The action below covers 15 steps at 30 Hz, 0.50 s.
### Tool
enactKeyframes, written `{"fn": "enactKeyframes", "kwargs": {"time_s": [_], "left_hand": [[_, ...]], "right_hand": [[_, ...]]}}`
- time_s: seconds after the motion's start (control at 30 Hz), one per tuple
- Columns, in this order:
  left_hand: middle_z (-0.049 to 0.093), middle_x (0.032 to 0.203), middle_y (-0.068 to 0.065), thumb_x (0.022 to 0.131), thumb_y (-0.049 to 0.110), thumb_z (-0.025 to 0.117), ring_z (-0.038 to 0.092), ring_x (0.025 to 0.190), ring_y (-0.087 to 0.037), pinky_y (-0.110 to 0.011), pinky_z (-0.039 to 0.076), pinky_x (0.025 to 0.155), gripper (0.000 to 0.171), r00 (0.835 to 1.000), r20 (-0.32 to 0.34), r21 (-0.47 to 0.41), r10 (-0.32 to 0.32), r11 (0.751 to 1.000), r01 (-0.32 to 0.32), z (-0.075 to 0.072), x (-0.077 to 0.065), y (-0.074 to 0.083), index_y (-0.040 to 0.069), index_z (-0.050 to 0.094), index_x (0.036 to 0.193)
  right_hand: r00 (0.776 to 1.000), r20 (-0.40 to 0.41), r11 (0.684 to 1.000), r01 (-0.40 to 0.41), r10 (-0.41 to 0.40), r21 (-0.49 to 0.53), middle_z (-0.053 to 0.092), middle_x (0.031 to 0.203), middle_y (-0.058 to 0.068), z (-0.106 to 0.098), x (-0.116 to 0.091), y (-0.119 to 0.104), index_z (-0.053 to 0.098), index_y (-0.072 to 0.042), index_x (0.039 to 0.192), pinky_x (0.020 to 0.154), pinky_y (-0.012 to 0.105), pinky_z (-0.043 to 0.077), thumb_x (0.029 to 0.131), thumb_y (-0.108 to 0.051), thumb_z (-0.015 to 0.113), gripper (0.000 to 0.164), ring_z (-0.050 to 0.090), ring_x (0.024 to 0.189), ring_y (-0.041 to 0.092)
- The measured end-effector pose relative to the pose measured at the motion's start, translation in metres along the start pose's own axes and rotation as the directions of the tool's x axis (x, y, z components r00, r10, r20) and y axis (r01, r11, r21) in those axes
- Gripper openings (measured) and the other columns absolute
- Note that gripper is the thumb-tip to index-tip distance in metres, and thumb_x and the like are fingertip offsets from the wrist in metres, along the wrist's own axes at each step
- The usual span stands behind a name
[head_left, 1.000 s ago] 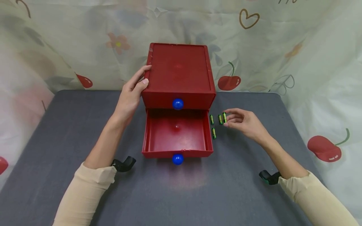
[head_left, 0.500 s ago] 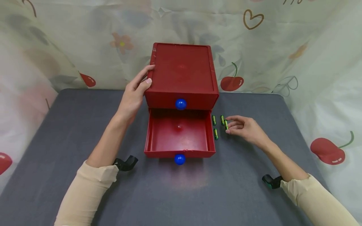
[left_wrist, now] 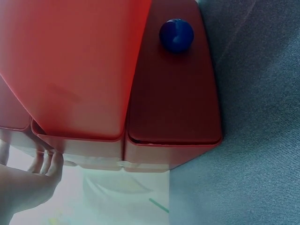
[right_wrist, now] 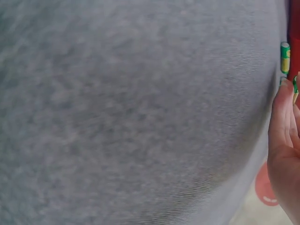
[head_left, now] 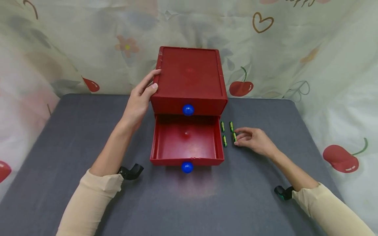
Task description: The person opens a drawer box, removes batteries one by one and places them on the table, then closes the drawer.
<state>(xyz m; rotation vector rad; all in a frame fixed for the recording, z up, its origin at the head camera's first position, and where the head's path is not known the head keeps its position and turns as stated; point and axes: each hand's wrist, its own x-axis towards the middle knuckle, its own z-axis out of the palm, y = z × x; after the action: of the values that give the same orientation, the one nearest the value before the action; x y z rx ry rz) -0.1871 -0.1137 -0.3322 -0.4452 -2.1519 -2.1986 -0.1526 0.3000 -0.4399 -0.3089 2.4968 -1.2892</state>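
Tight quarters to the right of the red cabinet [head_left: 189, 75]! The right hand [head_left: 255, 139] pinches a small green battery [head_left: 234, 137] in its fingertips, and that's where trouble could start: the far end looks almost against a second battery [head_left: 231, 127], so a sideways nudge might send that one rolling. Two more, an upper battery [head_left: 222, 127] and a lower battery [head_left: 224, 141], sit hard by the cabinet's pulled-out lower drawer [head_left: 187, 162]; a careless knuckle could knock either against its wall. Whether these batteries stand or lie, I can't tell. A loose pinch on something so slim could slip, too.

Over on the cabinet's left edge, the left hand [head_left: 137, 101] lies spread, thumb and forefinger on the top rim. Press too hard there and, I'd judge, the whole cabinet might slide or turn, taking the drawer into the batteries.

Underneath it all, a dark grey worktop [head_left: 88, 141], finely textured up close, with a reddish sheen in front of the cabinet. Behind the cabinet and round both sides hangs a pale curtain [head_left: 189, 26], creased and printed with cherries, a flower and a heart outline.
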Motion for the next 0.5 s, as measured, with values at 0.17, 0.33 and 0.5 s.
{"fn": "enactKeyframes", "kwargs": {"time_s": [0.17, 0.33, 0.5], "left_hand": [[0.040, 0.153, 0.006, 0.103, 0.030, 0.051, 0.041, 0.136, -0.014, -0.041, 0.030, 0.113, 0.046, 1.000, 0.001, 0.003, 0.004, 1.000, -0.004, -0.0004, -0.0007, -0.0012, 0.030, 0.047, 0.149], [0.040, 0.153, 0.006, 0.103, 0.031, 0.052, 0.041, 0.136, -0.014, -0.042, 0.030, 0.113, 0.046, 1.000, 0.002, -0.006, 0.001, 1.000, -0.001, 0.0004, -0.0006, -0.0016, 0.031, 0.048, 0.148], [0.040, 0.153, 0.006, 0.103, 0.031, 0.051, 0.042, 0.135, -0.015, -0.042, 0.031, 0.112, 0.046, 1.000, 0.003, -0.008, 0.001, 1.000, -0.001, 0.0008, -0.0004, -0.0008, 0.031, 0.047, 0.148]], "right_hand": [[1.000, -0.017, 0.998, 0.007, -0.008, -0.069, 0.073, 0.090, 0.005, 0.0040, 0.0016, 0.0046, 0.065, -0.002, 0.126, 0.073, 0.022, 0.053, 0.088, -0.019, 0.078, 0.044, 0.070, 0.081, 0.016], [0.999, -0.023, 0.995, 0.028, -0.030, -0.094, 0.072, 0.086, 0.003, 0.0055, 0.0019, 0.0067, 0.066, -0.003, 0.125, 0.073, 0.021, 0.051, 0.087, -0.018, 0.077, 0.042, 0.070, 0.078, 0.016], [0.998, -0.031, 0.993, 0.042, -0.045, -0.112, 0.071, 0.083, 0.002, 0.0068, 0.0016, 0.0072, 0.067, -0.004, 0.125, 0.071, 0.022, 0.051, 0.086, -0.018, 0.079, 0.044, 0.069, 0.074, 0.016]]}}
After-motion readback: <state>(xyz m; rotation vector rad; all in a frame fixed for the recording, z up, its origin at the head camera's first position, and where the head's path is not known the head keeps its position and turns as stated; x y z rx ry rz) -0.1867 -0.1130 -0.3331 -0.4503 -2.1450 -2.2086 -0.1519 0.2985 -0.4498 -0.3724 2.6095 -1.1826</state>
